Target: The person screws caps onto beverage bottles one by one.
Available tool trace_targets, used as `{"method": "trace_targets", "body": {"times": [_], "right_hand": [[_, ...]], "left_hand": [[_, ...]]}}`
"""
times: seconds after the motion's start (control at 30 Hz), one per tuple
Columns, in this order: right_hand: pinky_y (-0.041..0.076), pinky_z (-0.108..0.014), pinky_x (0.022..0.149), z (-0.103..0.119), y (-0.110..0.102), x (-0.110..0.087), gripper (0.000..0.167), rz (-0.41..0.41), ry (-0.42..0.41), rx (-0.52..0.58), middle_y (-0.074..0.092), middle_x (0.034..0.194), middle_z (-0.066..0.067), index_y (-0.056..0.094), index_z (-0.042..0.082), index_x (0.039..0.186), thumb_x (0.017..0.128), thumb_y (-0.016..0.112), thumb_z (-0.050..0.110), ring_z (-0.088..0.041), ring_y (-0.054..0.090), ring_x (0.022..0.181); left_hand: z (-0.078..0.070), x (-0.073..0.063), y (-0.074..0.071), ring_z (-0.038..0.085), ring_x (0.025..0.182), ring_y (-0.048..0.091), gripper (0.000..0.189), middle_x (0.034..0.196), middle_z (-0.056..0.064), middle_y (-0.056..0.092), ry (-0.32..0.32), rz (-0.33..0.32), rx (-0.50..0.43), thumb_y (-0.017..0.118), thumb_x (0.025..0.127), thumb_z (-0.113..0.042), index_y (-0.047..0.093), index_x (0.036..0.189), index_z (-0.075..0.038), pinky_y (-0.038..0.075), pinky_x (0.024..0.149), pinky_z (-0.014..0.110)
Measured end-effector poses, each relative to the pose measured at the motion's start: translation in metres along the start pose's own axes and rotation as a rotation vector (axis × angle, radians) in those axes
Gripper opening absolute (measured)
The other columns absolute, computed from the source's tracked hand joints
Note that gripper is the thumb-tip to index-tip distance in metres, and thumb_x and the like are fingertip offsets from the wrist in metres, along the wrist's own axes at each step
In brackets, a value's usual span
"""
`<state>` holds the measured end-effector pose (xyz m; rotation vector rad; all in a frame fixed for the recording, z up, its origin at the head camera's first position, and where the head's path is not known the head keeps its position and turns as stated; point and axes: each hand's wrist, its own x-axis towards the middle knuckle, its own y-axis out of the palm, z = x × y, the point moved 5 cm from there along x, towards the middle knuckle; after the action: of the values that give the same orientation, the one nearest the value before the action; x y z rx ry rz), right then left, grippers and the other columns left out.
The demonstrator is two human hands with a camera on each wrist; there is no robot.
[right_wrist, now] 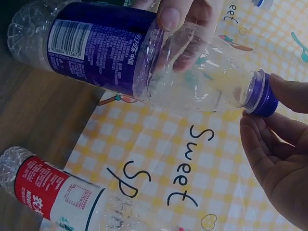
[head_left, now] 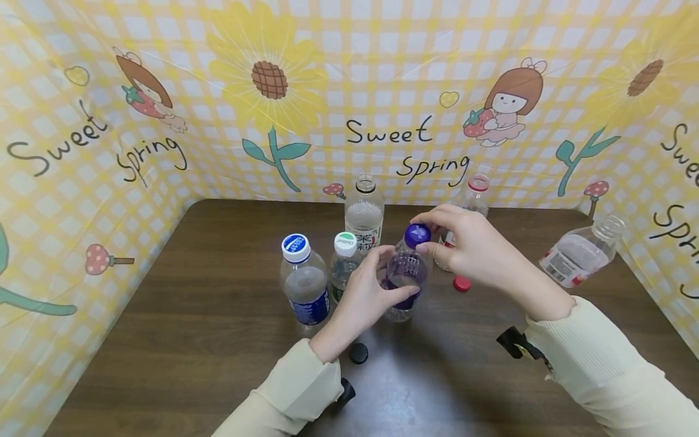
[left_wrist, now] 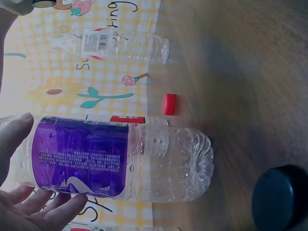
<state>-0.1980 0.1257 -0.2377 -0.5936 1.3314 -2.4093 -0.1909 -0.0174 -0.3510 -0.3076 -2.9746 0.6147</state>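
Note:
A clear plastic bottle with a purple label (left_wrist: 82, 156) stands upright near the middle of the table. My left hand (head_left: 361, 297) grips its body, thumb on one side and fingers on the other. At the bottle's top, my right hand (head_left: 474, 247) pinches the purple cap (head_left: 417, 235) between thumb and fingers. In the right wrist view the purple cap (right_wrist: 263, 96) sits on the neck. Whether it is tight there, I cannot tell. A black cap (head_left: 358, 353) lies on the table near my left wrist, and a red cap (head_left: 462, 283) lies below my right hand.
Left of my hands stand a blue-capped bottle (head_left: 307, 294) and a smaller bottle with a white-and-green cap (head_left: 345, 245). An uncapped bottle (head_left: 364, 213) is behind them. Another uncapped bottle (head_left: 476, 197) is partly behind my right hand. One more (head_left: 580, 255) stands far right. Patterned cloth surrounds the table (head_left: 180, 340).

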Motion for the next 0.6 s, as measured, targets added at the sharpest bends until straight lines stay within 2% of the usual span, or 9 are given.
{"method": "trace_targets", "body": {"times": [0.6], "right_hand": [[0.050,-0.039,0.080,-0.0056,0.0009,0.0073,0.038,-0.024,0.009,-0.016,0.066,0.110,-0.010,0.062,0.006,0.123,0.087,0.069,0.015,-0.025,0.061,0.100]], "left_hand": [[0.0023,0.0056,0.0018,0.025,0.131,0.049,0.071,0.142,0.011,0.049,0.005,0.001,-0.036,0.075,0.083,-0.023,0.037,0.143,-0.013,0.048,0.103,0.040]]}}
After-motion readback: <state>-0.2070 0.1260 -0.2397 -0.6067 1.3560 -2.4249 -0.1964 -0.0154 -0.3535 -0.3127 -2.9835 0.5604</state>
